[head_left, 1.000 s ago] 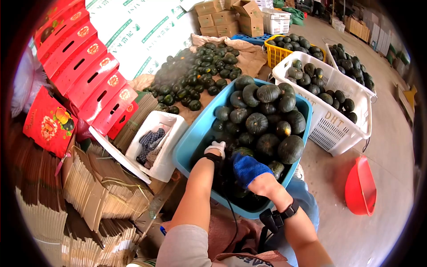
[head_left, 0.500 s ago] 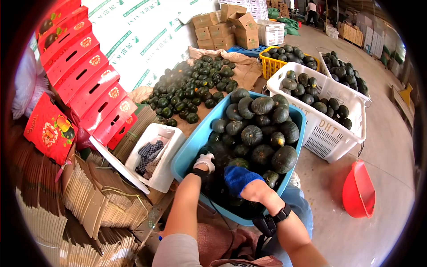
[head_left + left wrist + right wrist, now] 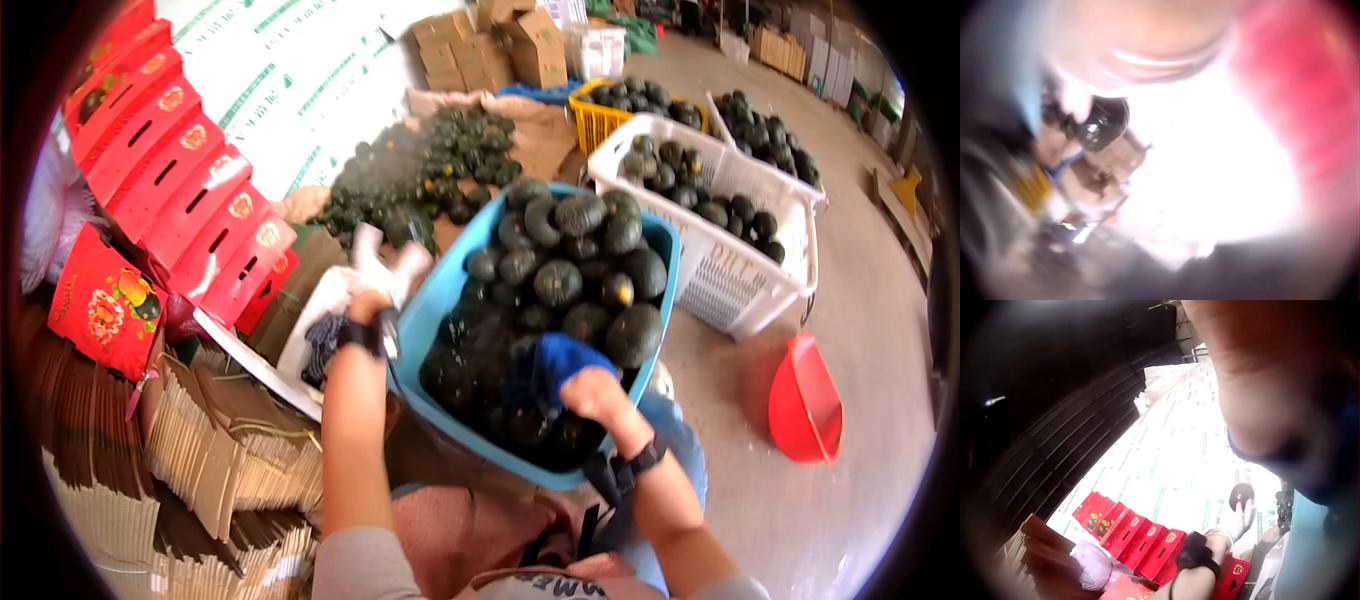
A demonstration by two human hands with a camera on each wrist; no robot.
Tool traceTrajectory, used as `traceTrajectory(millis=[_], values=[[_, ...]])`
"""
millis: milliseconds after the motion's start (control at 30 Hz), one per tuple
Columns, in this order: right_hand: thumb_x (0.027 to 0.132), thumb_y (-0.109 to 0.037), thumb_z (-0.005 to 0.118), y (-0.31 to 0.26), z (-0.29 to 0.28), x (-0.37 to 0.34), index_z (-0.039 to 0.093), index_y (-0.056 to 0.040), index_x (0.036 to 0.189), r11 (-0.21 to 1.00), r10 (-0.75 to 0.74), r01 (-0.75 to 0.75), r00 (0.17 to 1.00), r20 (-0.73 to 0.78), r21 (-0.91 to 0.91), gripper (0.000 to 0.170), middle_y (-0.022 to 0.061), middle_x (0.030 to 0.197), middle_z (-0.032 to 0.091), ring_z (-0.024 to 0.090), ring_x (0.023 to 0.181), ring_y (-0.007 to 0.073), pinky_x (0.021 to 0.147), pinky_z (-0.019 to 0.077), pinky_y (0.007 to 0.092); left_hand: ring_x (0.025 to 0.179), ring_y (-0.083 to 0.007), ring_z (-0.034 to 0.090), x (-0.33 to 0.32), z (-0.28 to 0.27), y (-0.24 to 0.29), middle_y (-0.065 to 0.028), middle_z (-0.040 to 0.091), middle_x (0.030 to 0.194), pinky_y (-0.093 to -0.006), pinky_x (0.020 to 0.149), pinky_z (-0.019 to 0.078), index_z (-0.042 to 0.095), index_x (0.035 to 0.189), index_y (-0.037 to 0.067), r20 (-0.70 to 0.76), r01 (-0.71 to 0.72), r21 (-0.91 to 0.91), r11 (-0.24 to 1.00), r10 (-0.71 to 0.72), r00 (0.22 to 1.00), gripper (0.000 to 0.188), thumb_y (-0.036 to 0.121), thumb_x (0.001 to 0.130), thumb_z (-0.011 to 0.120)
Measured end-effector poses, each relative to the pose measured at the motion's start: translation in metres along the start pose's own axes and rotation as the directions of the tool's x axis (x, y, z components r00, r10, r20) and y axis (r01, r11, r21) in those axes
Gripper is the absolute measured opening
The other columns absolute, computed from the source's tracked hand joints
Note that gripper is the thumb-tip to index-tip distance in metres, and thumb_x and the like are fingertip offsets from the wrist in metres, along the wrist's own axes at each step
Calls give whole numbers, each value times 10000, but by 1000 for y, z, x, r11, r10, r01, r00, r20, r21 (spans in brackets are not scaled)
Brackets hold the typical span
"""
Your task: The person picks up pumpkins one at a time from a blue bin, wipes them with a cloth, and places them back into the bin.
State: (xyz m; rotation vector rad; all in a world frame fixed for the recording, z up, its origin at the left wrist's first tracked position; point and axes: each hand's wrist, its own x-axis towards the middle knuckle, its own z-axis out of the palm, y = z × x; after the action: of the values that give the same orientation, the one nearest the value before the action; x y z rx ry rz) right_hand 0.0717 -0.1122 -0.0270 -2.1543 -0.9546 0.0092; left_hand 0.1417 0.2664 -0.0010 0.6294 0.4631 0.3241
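Observation:
My left hand (image 3: 385, 272), in a whitish glove, is raised past the left rim of the blue tub (image 3: 412, 375). It grips a small dark green pumpkin (image 3: 1242, 495) between thumb and fingers, seen best in the right wrist view; the blurred left wrist view shows the same pumpkin (image 3: 1102, 125) beside a fingertip. My right hand (image 3: 562, 375), covered by a blue cloth mitt, is low in the tub among the dark green pumpkins (image 3: 558, 283). Its fingers are hidden by the mitt, and I cannot tell whether they hold a pumpkin.
A white foam box (image 3: 325, 300) with cloths stands left of the tub. Many pumpkins (image 3: 450, 150) lie on a brown sheet beyond. White crates (image 3: 735, 290) and a yellow crate (image 3: 598, 125) stand right, near a red basin (image 3: 805, 400). Red cartons (image 3: 190, 190) and flattened cardboard (image 3: 190, 430) fill the left.
My left hand has risen out of the tub and swung up and left, carrying a pumpkin. The right hand has stayed in the tub, shifting only slightly.

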Motion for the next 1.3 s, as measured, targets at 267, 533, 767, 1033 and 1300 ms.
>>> traceTrajectory(millis=[267, 533, 767, 1033, 1300], values=[[911, -97, 463, 95, 22, 24, 538, 0, 1247, 938, -235, 196, 966, -111, -286, 357, 180, 1221, 592, 545, 1151, 326, 983, 441, 387, 723, -181, 524, -89, -39, -65, -25, 616, 925, -343, 672, 472, 611, 1215, 176, 142, -154, 924, 350, 60, 988, 467, 443, 835, 651], [985, -283, 361, 27, 3, 29, 515, 25, 1275, -440, 135, -83, 978, 157, 894, 451, 172, 1276, 571, 532, 1175, 309, 1065, 376, 454, 1273, -400, 445, -135, -53, -120, -255, 413, 1420, -389, 1059, 384, 384, 1429, 43, -59, -19, 823, -567, -118, 991, 790, 408, 788, 664], [995, -347, 332, 46, 19, 17, 528, 10, 1277, -467, 90, 22, 996, 23, 884, 495, 177, 1308, 557, 508, 1211, 338, 1084, 346, 471, 1293, -394, 432, -108, -62, -128, -265, 261, 1487, -419, 1041, 414, 434, 1398, 54, -293, 126, 829, -545, -230, 928, 840, 415, 697, 724], [996, -352, 403, 19, 21, 78, 536, -21, 1266, -334, 115, -154, 973, 202, 930, 447, 133, 1225, 597, 563, 1128, 270, 1019, 424, 416, 1118, -311, 610, -75, -97, -132, -191, 575, 1283, -406, 950, 507, 449, 1403, 105, -307, 25, 837, -546, -432, 848, 820, 295, 656, 730], [821, -181, 576, 13, 94, 189, 669, -65, 963, 894, -243, 390, 836, 492, -221, 206, 196, 1027, 654, 627, 914, 357, 746, 507, 411, 1174, -348, 564, -68, -97, -117, -190, 550, 1311, -419, 963, 486, 550, 1287, 73, -276, 50, 864, -500, -390, 878, 588, 201, 731, 691]])
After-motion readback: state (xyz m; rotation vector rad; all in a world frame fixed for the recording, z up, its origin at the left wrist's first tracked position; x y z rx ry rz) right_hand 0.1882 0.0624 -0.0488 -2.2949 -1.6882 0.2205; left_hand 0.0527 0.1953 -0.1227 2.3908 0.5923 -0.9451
